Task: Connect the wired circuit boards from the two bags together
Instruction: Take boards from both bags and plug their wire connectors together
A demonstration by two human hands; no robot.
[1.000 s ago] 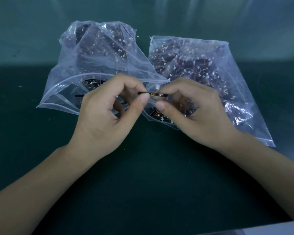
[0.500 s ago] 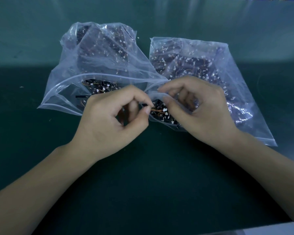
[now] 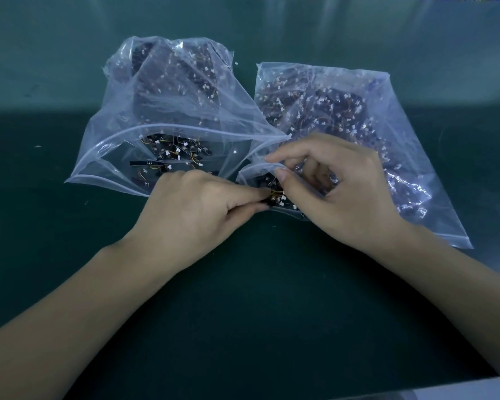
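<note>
Circuit boards (image 3: 274, 194) pinched by left hand (image 3: 197, 212), right hand (image 3: 335, 192) pinching right bag (image 3: 387, 145) mouth

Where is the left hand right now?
In the head view, the left hand is just left of centre on the green mat, its fingertips pinching a small wired board at the mouth of the right bag, beside the right hand.

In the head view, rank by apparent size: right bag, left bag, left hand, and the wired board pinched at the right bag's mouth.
1. right bag and left bag, too alike to separate
2. left hand
3. wired board
</note>
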